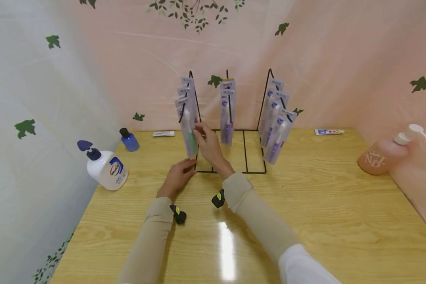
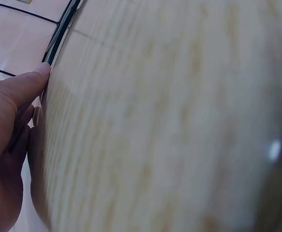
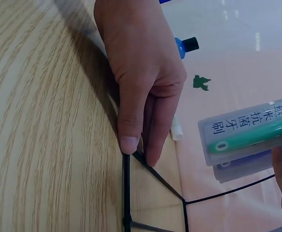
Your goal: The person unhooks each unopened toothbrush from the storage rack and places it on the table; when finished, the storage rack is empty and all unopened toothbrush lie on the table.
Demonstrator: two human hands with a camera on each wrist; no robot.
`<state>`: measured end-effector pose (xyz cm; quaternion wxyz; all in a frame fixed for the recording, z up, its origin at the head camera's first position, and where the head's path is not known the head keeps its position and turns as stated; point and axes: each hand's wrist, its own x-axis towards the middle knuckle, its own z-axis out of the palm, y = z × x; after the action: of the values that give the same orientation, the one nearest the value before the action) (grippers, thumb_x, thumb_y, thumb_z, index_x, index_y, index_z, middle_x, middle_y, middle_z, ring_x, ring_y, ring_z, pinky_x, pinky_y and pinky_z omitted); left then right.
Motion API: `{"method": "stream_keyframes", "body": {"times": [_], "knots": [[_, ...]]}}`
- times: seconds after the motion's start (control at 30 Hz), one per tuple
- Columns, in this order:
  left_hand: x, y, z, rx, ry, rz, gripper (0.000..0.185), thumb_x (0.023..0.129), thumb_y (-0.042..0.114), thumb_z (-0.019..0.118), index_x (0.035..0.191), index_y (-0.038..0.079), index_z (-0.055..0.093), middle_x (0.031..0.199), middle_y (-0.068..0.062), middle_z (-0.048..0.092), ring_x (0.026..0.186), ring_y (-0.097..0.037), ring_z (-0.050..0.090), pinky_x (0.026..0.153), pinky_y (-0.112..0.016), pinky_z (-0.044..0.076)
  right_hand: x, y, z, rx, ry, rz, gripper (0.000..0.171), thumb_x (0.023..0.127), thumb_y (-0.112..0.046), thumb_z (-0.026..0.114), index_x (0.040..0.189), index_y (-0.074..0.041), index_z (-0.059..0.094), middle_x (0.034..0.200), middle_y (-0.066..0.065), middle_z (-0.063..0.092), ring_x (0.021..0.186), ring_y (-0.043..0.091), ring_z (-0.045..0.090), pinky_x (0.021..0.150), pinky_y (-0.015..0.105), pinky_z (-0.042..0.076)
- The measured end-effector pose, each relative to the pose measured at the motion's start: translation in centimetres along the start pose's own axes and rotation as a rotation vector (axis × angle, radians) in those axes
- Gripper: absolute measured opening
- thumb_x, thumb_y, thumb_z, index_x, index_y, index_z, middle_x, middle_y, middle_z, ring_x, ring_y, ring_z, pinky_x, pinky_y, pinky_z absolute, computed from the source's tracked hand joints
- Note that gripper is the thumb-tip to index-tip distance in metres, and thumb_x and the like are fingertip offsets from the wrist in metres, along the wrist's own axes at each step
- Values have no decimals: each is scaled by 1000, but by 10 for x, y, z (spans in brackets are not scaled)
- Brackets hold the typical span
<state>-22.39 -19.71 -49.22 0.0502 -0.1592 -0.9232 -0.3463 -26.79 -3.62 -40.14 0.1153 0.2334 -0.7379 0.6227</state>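
Black wire formed the display rack (image 1: 255, 172), whose near-left base corner the left hand (image 1: 178, 176) pinched in a narrow grip, seemingly for steadiness; the right hand (image 1: 211, 146) pinched the edge of the packaged green toothbrush (image 1: 191, 137), hung foremost on the rack's left side.

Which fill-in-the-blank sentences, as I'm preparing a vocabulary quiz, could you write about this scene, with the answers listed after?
1. In the head view, the packaged toothbrush nearest the right hand has a ____ handle.
2. The packs hang from a wire rack whose colour is ____.
3. The left hand touches the rack's front ____ corner, as the person sees it.
4. For the person, the pinkish pump bottle stands toward the table's ____ side.

Missing words: green; black; left; right.
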Motion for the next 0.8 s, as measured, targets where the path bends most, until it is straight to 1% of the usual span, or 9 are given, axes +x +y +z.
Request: {"method": "stream_keyframes", "body": {"times": [0.1,0.2,0.3,0.47,0.63,0.8], "knots": [[1,-1,1,7,-7,-5,41,91,20,66,130,8,61,137,-19,54,125,-36,53,104,-49,43,-5,-3,-9,18,-4,13,28,100,-12,49,125,-2,56,107,18,64,93,25,62,72,30,55],[2,-1,1,12,-16,-18,41,92,21,65,130,9,60,138,-20,53,127,-37,51,106,-50,42,-13,-11,-22,10,-6,-11,30,100,-14,51,128,-4,56,101,17,65,85,25,62,64,25,53],[1,-1,2,23,-22,-27,41,92,22,65,131,9,60,138,-21,52,127,-38,50,108,-50,40,-21,-18,-34,-5,-24,-16,32,99,-15,53,129,-6,58,99,18,66,82,27,62,63,26,52],[0,0,0,28,-24,-28,41,92,21,65,131,8,60,138,-21,52,127,-38,50,108,-51,39,-33,-30,-51,-81,-58,-30,30,98,-20,56,126,-12,63,94,11,68,80,19,64,63,24,54],[0,3,-1,27,-32,-37,41,92,22,65,130,8,60,138,-20,52,128,-37,50,109,-49,39,-46,-40,-62,-136,-109,-72,28,97,-18,57,122,-10,65,93,10,70,77,17,65,63,26,56],[1,5,-3,20,-39,-44,42,92,20,65,132,9,59,139,-20,52,129,-37,49,108,-50,39,-58,-53,-66,-138,-157,-85,28,97,-16,58,123,-7,64,97,9,71,77,15,65,62,25,56]]}}
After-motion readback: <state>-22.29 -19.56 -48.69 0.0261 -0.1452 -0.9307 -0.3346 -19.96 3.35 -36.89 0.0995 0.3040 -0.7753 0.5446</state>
